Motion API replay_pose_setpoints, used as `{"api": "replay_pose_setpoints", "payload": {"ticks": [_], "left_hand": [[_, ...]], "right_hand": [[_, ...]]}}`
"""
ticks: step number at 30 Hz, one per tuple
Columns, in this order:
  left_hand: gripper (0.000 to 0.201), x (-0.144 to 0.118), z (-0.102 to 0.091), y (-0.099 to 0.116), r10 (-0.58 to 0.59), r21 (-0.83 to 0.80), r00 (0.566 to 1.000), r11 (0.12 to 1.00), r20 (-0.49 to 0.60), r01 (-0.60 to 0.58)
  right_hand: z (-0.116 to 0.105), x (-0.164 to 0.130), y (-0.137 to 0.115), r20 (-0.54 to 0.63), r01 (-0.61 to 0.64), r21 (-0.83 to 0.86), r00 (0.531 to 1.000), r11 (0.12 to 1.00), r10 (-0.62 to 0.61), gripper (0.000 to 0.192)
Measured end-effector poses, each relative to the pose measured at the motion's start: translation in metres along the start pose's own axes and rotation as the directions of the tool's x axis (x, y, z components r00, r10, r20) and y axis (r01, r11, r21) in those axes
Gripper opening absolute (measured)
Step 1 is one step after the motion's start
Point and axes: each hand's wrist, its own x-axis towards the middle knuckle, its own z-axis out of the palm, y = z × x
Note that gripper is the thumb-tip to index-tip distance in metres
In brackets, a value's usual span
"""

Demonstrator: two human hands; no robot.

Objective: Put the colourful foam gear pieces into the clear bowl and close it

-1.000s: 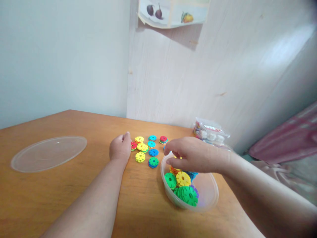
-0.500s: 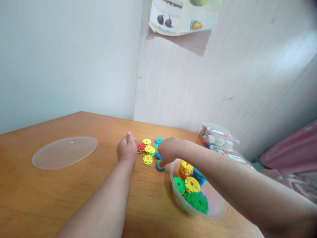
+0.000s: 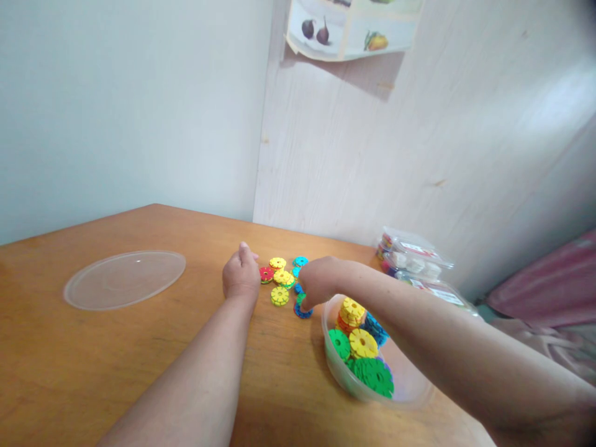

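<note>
My right hand [image 3: 320, 280] has its fingers closed at the edge of a small green snowflake disc [image 3: 302, 298], just over a blue disc [image 3: 303, 312] on the table. The hand and wrist partly cover several blue discs behind. My left hand [image 3: 240, 276] is curled, thumb on top, on the table to the left of the pile; whatever its fingers hold is hidden. Between the hands lie a red disc [image 3: 266, 274], yellow discs [image 3: 280, 296] and light blue discs [image 3: 300, 262]. Below my right forearm stands a clear plastic bowl [image 3: 333, 366] with stacked green, yellow, orange and blue discs.
A clear round lid [image 3: 123, 282] lies at the left of the wooden table [image 3: 186, 347]. Clear plastic packs [image 3: 414, 261] are stacked at the back right, near the wall. A picture sheet [image 3: 354, 31] hangs above, and pink cloth [image 3: 549, 279] is at the far right.
The green disc at my right fingertips has shifted away from the blue disc, which now shows more plainly. My left hand stays curled in place. The view has shifted slightly.
</note>
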Motion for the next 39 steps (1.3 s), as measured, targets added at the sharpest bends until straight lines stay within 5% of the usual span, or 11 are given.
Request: {"api": "replay_pose_setpoints", "payload": {"ticks": [7,15,24,31,39], "left_hand": [[0.063,-0.001,-0.002,0.004,-0.002,-0.001,1.000,1.000,0.011,0.002],[0.062,-0.001,-0.002,0.005,-0.010,0.017,1.000,1.000,0.015,0.010],[0.063,-0.002,-0.003,0.005,-0.011,0.025,1.000,1.000,0.023,0.010],[0.063,-0.002,-0.004,0.005,0.011,0.034,1.000,0.999,0.028,-0.012],[0.063,-0.001,-0.004,0.004,-0.012,0.036,0.999,0.999,0.040,0.010]], "right_hand": [[-0.014,-0.075,0.016,-0.228,-0.016,0.073,0.973,0.997,0.032,0.051],[0.020,-0.117,0.017,-0.184,0.032,0.112,0.983,0.993,-0.011,0.044],[0.014,-0.104,0.031,-0.276,-0.037,0.228,0.956,0.973,0.101,0.035],[0.001,-0.049,0.041,-0.296,-0.002,0.231,0.952,0.973,0.072,0.027],[-0.006,0.001,0.076,-0.277,-0.203,0.270,0.920,0.941,0.278,0.037]]}}
